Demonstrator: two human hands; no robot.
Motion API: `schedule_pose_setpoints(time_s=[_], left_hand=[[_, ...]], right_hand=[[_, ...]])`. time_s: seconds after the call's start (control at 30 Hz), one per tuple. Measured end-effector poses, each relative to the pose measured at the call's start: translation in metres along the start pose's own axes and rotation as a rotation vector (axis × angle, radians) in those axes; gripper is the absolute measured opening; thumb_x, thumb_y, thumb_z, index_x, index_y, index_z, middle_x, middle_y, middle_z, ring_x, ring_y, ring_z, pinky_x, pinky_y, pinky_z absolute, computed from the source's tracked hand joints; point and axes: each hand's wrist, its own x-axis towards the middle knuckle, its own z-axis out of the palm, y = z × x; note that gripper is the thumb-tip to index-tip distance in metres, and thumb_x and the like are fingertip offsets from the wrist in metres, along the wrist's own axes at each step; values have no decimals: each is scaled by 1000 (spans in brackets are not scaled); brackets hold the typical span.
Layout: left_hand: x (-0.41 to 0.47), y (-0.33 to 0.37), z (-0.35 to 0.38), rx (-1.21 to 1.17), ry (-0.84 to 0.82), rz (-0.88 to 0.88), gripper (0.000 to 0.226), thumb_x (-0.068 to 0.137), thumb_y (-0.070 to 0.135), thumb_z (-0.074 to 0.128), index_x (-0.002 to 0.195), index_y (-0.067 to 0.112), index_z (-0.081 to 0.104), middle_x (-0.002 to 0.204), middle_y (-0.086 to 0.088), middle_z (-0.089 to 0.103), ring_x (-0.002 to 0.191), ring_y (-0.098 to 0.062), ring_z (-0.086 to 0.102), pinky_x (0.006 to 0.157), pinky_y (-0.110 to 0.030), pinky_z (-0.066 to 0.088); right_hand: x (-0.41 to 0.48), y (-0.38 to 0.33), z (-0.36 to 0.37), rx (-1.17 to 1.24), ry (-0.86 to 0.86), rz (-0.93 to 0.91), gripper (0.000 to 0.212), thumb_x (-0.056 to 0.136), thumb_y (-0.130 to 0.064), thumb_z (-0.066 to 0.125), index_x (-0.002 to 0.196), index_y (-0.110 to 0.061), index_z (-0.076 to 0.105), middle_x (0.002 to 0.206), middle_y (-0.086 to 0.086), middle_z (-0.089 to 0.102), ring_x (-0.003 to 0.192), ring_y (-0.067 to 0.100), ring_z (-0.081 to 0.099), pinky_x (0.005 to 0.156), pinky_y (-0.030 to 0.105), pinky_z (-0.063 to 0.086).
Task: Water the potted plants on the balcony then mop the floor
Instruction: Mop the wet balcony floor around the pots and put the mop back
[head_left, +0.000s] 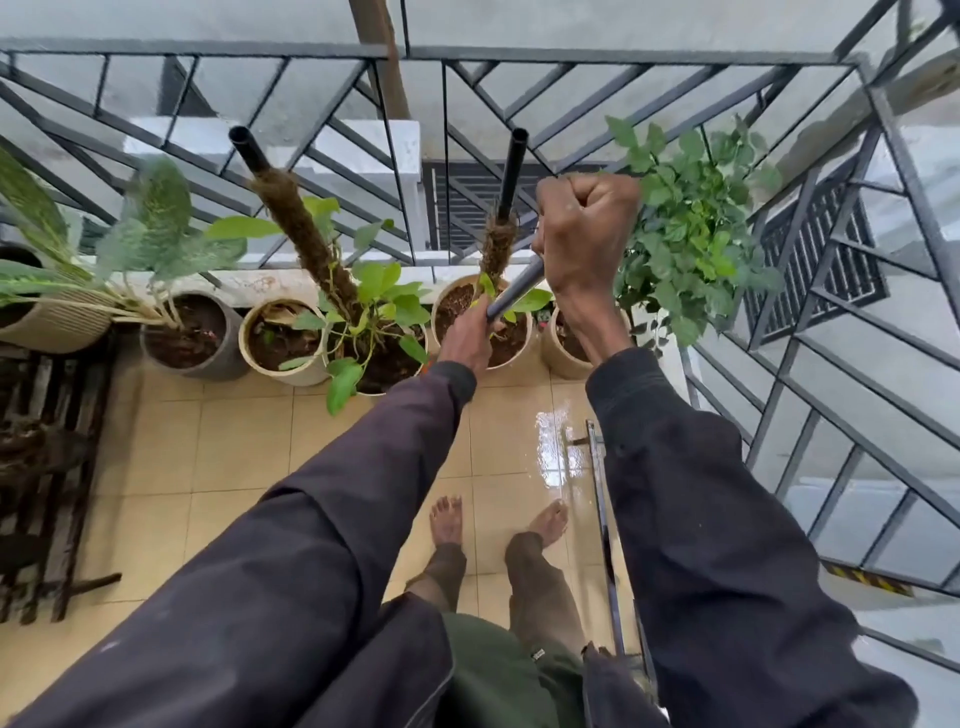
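Two hands grip one slim grey metal pole (517, 291) that slants above the far edge of the beige tiled floor (234, 441); the right hand (584, 234) is fisted tight round its upper part, knuckles up, and the left hand (467, 340) is curled round it lower down, so only the short stretch between them shows; its lower end is hidden behind the left hand and dark sleeve (322, 519). Along that far edge, against the dark grey metal railing (208, 49), stands a row of round pots; a ribbed cream pot (57, 325) at the left end holds long striped leaves, next comes a plain grey pot (208, 358), then a cream pot (291, 369) of dark soil; beside it a brown coir-wrapped stake (301, 228) with a black tube top leans left among broad green leaves; a second, shorter coir stake (498, 244) rises from the cream pot (452, 296) just behind the left hand; a tan pot (558, 358) sits below the right wrist, with a bushy small-leaved green plant (691, 228) towards the right corner. A wet sheen (553, 441) lies on the tiles near the right edge; two bare feet (447, 519) stand on the floor below the arms; a dark slatted bench (36, 415) fills the left edge.
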Motion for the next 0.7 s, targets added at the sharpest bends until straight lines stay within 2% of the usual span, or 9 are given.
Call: schedule_pose_setpoints(time_s=[0.13, 0.27, 0.43, 0.5, 0.63, 0.7], left_hand=[[-31, -1, 5, 57, 1, -33, 18, 105, 12, 50, 123, 7, 52, 103, -24, 65, 86, -42, 65, 70, -48, 49], [-82, -21, 20, 34, -29, -110, 25, 105, 13, 50, 130, 13, 48, 116, -25, 62, 96, -42, 65, 82, -55, 56], [-141, -45, 33, 213, -82, -152, 39, 107, 12, 45, 146, 13, 44, 120, -15, 66, 100, -36, 66, 84, -51, 56], [-140, -43, 30, 217, -32, -121, 39, 107, 12, 44, 146, 12, 44, 119, -16, 66, 99, -38, 67, 82, -52, 56], [-110, -11, 12, 175, 67, -61, 36, 107, 11, 46, 143, 10, 46, 116, -18, 65, 94, -41, 65, 78, -53, 52], [-90, 8, 1, 165, 100, 2, 34, 107, 9, 47, 141, 8, 47, 115, -18, 63, 91, -40, 65, 77, -52, 53]], right_hand=[[7, 8, -4, 89, -63, 90, 28, 75, -4, 59, 53, 10, 50, 41, 0, 37, 34, 17, 36, 39, 31, 34], [-19, 26, -21, 146, -93, 203, 28, 77, -5, 57, 50, -6, 50, 37, -8, 36, 32, 13, 35, 41, 21, 33], [-62, 39, -40, 246, -155, 319, 35, 79, 1, 53, 48, -15, 46, 39, -12, 36, 34, 12, 32, 44, 29, 30], [-61, 26, -40, 261, -170, 287, 41, 78, 1, 53, 45, -25, 51, 39, -14, 37, 33, 12, 33, 42, 24, 31], [-37, -15, -35, 285, -168, 133, 44, 76, 3, 53, 44, -27, 51, 40, -15, 37, 33, 12, 33, 41, 20, 31], [-25, -30, -34, 290, -150, 61, 39, 76, 4, 54, 48, -23, 50, 40, -13, 37, 34, 13, 32, 42, 20, 31]])
